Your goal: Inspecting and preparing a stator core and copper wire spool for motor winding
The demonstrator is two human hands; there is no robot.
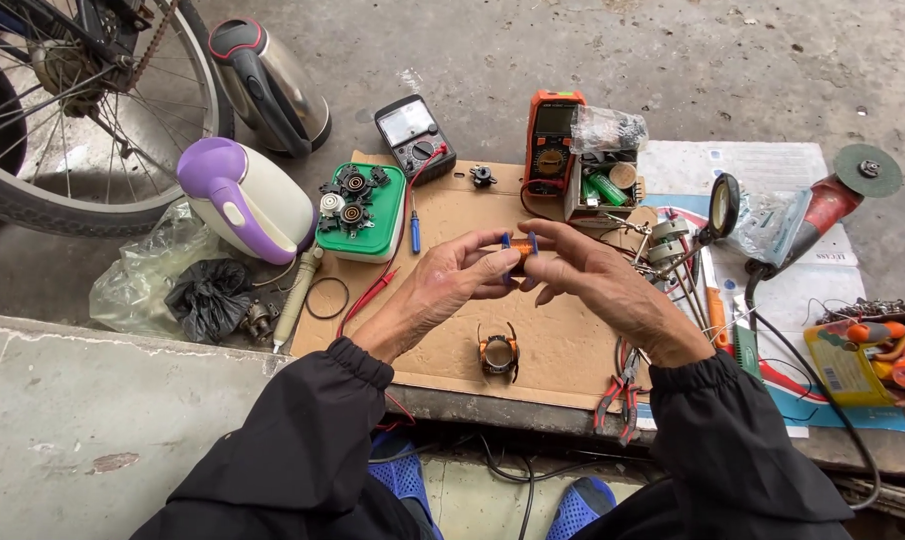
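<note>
Seen from above, a person in black sleeves sits at a sheet of cardboard laid on concrete as a work mat. Both hands meet over its middle, raised so the part sits close under the eyes. The left hand and right hand each pinch 1 end of a small copper coil on a blue bobbin, fingertips pressed to its 2 blue flanges, holding it level between them.

Below the hands, a second, rounder coil part rests on the cardboard. Within arm's reach behind lie a green tray of small black round parts, a blue screwdriver, a black multimeter and an orange multimeter. Red-handled pliers sit at the mat's near edge. To the left stand a purple and white kettle and a steel kettle, beside a bicycle wheel. An angle grinder lies to the right.
</note>
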